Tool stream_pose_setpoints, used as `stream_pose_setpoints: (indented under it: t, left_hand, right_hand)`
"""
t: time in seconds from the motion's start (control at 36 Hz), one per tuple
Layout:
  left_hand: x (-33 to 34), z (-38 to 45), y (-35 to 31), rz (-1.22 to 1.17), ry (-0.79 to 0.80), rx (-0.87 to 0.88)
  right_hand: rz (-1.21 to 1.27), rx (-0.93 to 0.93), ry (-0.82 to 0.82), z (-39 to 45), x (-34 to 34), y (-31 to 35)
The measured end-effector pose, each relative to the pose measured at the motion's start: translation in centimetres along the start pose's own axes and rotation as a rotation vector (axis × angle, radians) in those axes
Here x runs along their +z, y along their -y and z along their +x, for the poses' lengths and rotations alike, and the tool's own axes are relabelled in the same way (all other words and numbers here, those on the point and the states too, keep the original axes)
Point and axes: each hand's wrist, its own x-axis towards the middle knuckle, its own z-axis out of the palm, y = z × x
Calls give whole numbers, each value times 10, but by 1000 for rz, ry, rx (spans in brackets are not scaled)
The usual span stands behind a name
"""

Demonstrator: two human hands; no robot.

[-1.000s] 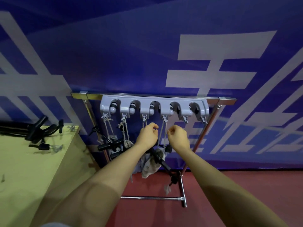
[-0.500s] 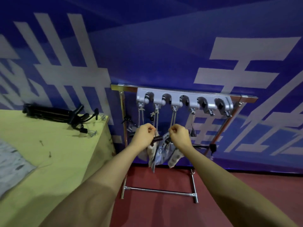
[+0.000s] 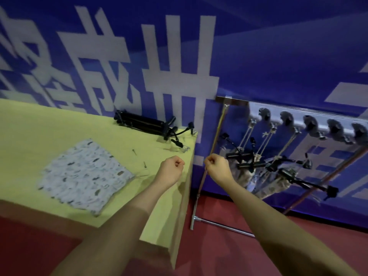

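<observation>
Left hand [image 3: 171,171]: the fingers [image 3: 178,163] are curled closed, thumb against the forefinger. No held object is visible. Right hand [image 3: 218,169]: the fingers [image 3: 209,161] are curled closed in the same way, and nothing shows in their grip. The two sets of fingers are near each other but apart, level in height.

The rack [image 3: 216,140] stands to the right of the right fingers, and its left post passes just behind them. The grey holder [image 3: 298,124] runs along the top rail, above and to the right of the right fingers. It has five round sockets in a row. Each socket is dark inside, and its contents cannot be told. Cords [image 3: 246,136] hang from the hooks under the holder. At their lower ends, right of the right fingers, hang black handles [image 3: 249,166] and bunched cloths [image 3: 276,184]. The fingers do not touch them.

The table [image 3: 29,124] lies below and to the left of the left fingers, and its right edge falls between the two hands. A patterned cloth [image 3: 83,174] lies flat on it, left of the left fingers. Two small pins [image 3: 145,164] lie just left of those fingers. A folded black tripod [image 3: 143,123] lies at the far edge, beyond them.
</observation>
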Motion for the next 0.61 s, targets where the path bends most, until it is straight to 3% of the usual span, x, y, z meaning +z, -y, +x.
stream_pose_setpoints:
  t: [0.25,0.61]
  left_hand:
    - [-69,11,62,-22,-101,-153]
    - [-116,33,128,4,-217,-331]
  right_hand:
    - [7,-108,172,22,77,57]
    - [-150,-257,470,55,169,74]
